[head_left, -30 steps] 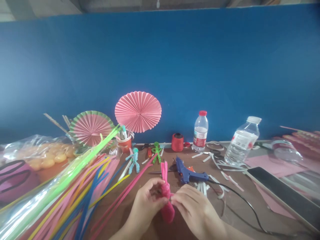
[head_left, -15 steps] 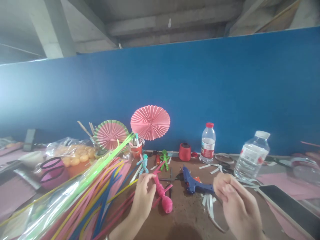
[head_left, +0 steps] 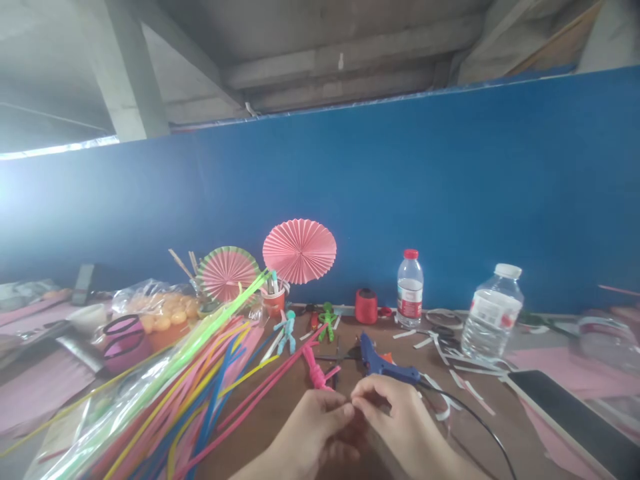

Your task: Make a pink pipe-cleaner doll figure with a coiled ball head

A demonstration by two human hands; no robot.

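Observation:
My left hand (head_left: pixel 320 427) and my right hand (head_left: pixel 395 417) meet at the bottom middle, thumbs and forefingers pinched close together. Whatever lies between the fingertips is too small or hidden to make out. Just beyond them a pink twisted figure (head_left: pixel 315 369) lies on the brown table, its lower end hidden behind my left hand. A blue glue gun (head_left: pixel 385 363) lies right behind my right hand. Farther back are a light blue figure (head_left: pixel 287 332) and a green figure (head_left: pixel 327 321).
Coloured pipe cleaners (head_left: pixel 200 393) fill the left side. Pink paper fans (head_left: pixel 300 251) stand behind an orange cup (head_left: pixel 274 303). Two bottles (head_left: pixel 410 293), white strips (head_left: pixel 453 377), a black cable (head_left: pixel 480 420) and a phone (head_left: pixel 565 413) are at the right.
My right hand has moved left, and my left hand has come down and right off the pink figure, so they now meet. The view has shifted slightly.

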